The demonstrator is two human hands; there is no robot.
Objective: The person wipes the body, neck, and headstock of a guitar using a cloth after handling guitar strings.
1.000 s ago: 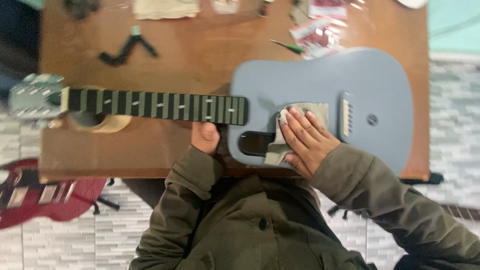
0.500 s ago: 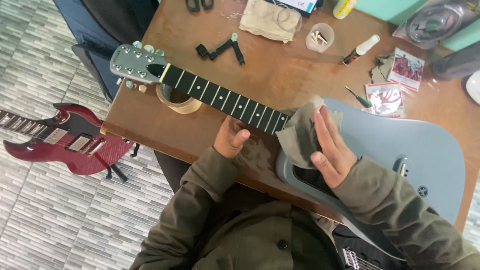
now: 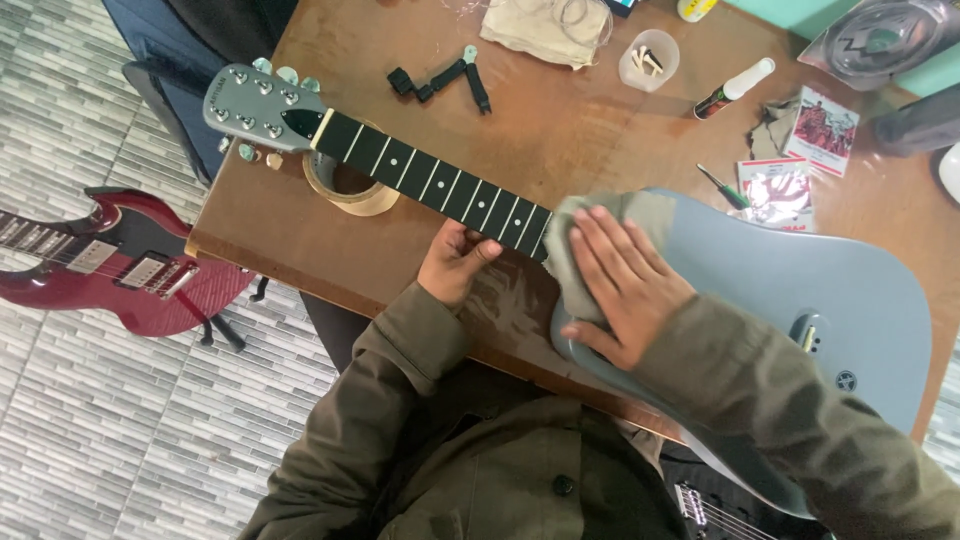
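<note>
1. Grey-blue electric guitar (image 3: 850,290) lying across brown wooden table (image 3: 560,150), centre to right of frame.
2. Right hand (image 3: 625,285) flat, pressing grey cloth (image 3: 600,225) onto body.
3. Left hand (image 3: 455,262) gripping black neck (image 3: 430,180) from below.

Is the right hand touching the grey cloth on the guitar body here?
Touching. The head view shows the right hand pressed flat on the grey cloth, fingers spread over it, no gap.

Your guitar (image 3: 800,300) is pale blue-grey, its fretboard (image 3: 440,185) black with white dots, its headstock (image 3: 255,108) grey. Over the body, your right hand (image 3: 625,285) presses a grey-green cloth (image 3: 600,215). Under it — a reddish-brown bench (image 3: 560,130). Left of the bench, a dark red guitar (image 3: 110,265) lies on grey-striped tile — a brick pattern.
</note>
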